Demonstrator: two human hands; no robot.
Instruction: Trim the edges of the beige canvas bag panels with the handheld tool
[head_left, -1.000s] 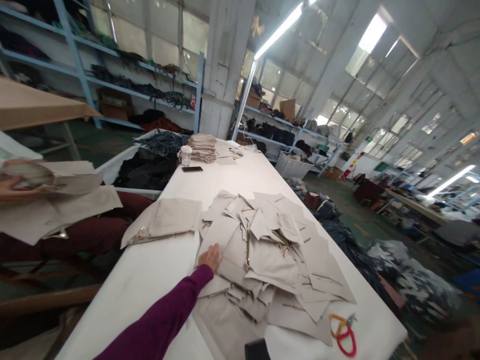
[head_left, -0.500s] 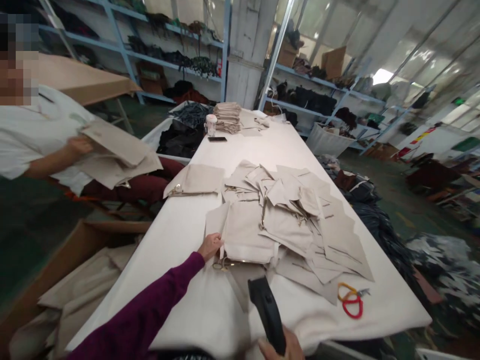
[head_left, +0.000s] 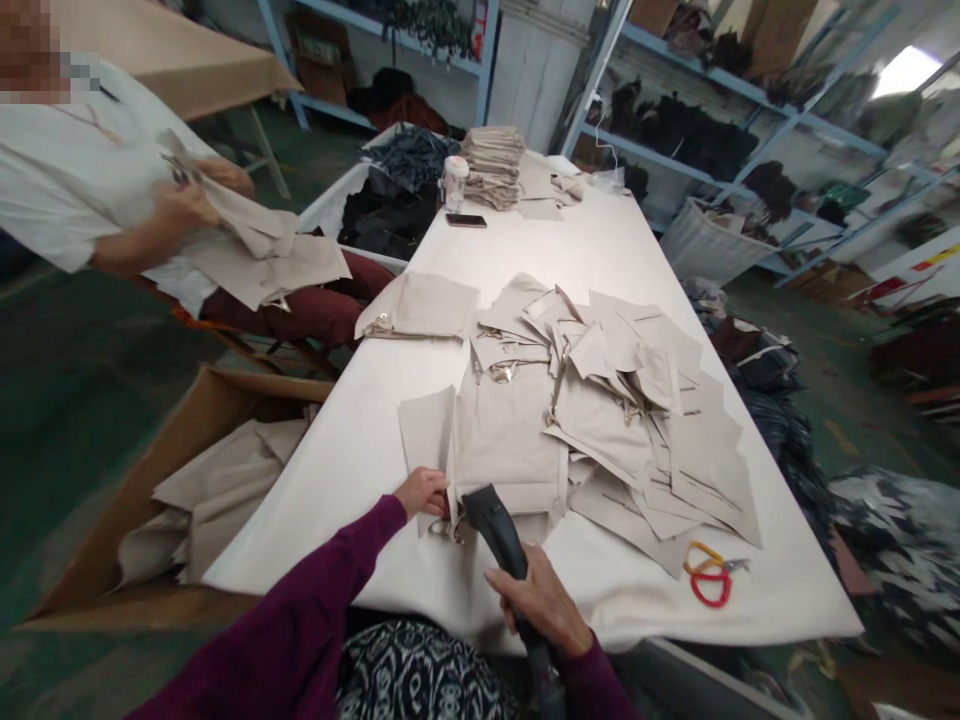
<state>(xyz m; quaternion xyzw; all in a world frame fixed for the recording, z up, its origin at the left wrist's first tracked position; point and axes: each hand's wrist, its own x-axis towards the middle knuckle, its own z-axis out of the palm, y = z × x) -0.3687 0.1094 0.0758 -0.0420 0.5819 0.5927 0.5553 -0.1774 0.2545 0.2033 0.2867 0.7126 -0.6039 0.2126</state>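
My left hand (head_left: 424, 492) has its fingers closed on the left edge of a beige fabric bag piece (head_left: 510, 430), close to a metal ring at its lower left corner. Wrapped round a black handheld tool (head_left: 499, 530) is my right hand (head_left: 544, 600). The tool has a curved body and a broad flat head; I cannot tell its exact kind. Its head is over the lower left part of the bag piece, close to my left fingers. Whether it touches the fabric is unclear. More beige pieces (head_left: 607, 440) with metal fittings lie heaped to the right.
Scissors (head_left: 709, 575) with yellow and red handles lie at the table's front right. A cardboard box (head_left: 225, 385) of beige pieces stands left. Beyond it sits a co-worker (head_left: 112, 190) handling beige fabric. A phone (head_left: 466, 220), cup (head_left: 454, 182) and fabric stack (head_left: 491, 165) are farther back.
My right hand has brought the black tool up and left to the bag piece's lower edge. My left hand stays at its left edge. The view has tipped down; the co-worker now has both hands on their fabric.
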